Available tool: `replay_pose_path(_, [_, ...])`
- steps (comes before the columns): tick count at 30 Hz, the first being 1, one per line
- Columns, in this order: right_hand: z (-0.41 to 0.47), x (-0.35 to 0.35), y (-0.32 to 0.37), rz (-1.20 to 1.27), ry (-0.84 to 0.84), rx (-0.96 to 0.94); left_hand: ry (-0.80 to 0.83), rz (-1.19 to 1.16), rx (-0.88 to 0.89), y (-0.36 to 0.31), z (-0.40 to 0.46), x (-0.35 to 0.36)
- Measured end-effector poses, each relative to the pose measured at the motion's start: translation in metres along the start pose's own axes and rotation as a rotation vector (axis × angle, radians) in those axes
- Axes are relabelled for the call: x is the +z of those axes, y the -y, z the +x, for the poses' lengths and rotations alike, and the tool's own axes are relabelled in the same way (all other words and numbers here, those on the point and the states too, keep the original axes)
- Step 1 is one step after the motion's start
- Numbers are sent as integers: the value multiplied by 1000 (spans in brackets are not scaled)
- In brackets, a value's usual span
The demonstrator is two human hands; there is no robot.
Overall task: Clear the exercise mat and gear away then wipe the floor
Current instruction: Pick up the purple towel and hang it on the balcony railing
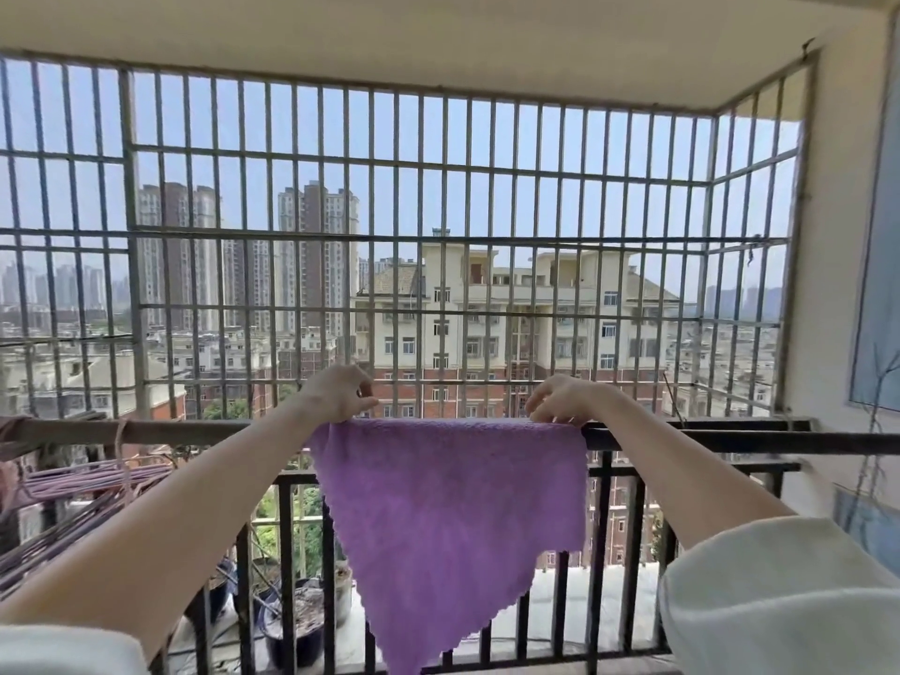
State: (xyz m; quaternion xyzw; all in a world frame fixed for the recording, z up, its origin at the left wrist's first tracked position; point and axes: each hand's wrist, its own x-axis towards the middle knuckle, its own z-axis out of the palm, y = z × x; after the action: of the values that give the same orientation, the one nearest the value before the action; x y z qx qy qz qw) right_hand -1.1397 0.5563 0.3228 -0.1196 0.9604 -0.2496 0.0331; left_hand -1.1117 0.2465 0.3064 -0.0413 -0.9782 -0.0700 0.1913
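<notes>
A purple cloth (448, 509) hangs over the dark balcony railing (706, 438), one corner pointing down. My left hand (338, 394) pinches the cloth's top left edge at the rail. My right hand (560, 399) pinches the top right edge, fingers curled over the rail. Both arms reach forward from white sleeves. No mat or exercise gear is in view.
A metal security grille (370, 236) closes off the balcony beyond the railing. Dark plant pots (292, 621) stand on the ledge below. Purple-brown rods (73, 484) lie bundled at the left. A wall (828, 285) with a blue panel borders the right.
</notes>
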Motion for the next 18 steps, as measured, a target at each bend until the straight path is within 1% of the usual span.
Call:
replay_pose_path(2, [-1, 1, 1, -20, -24, -44, -42, 17, 18, 0, -4, -2])
replay_pose_path(3, [-1, 1, 1, -39, -61, -89, -88, 4, 24, -2, -7, -5])
replay_pose_path(4, [-2, 2, 0, -64, -127, -151, -172, -48, 17, -3, -10, -8])
replay_pose_path(6, [-7, 7, 0, -72, -311, -300, -434, -262, -29, -7, -22, -17])
replay_pose_path(7, [-14, 12, 0, -35, -392, -376, -556, -378, -49, -7, -32, -20])
replay_pose_path(8, [-23, 18, -1, 10, -468, -452, -634, -478, -62, -6, -44, -22])
replay_pose_path(10, [-42, 31, -7, 84, -632, -578, -710, -713, -85, 1, -75, -17])
replay_pose_path(12, [-62, 46, -20, 195, -808, -632, -763, -1010, -145, 9, -109, 4])
replay_pose_path(13, [-71, 54, -28, 252, -880, -616, -771, -1085, -191, 12, -122, 19])
replay_pose_path(14, [-78, 61, -36, 290, -932, -585, -738, -1108, -234, 15, -130, 36])
replay_pose_path(16, [-82, 75, -55, 320, -982, -499, -586, -1088, -310, 20, -135, 67])
replay_pose_path(18, [-80, 88, -71, 366, -979, -409, -408, -1133, -315, 17, -136, 80])
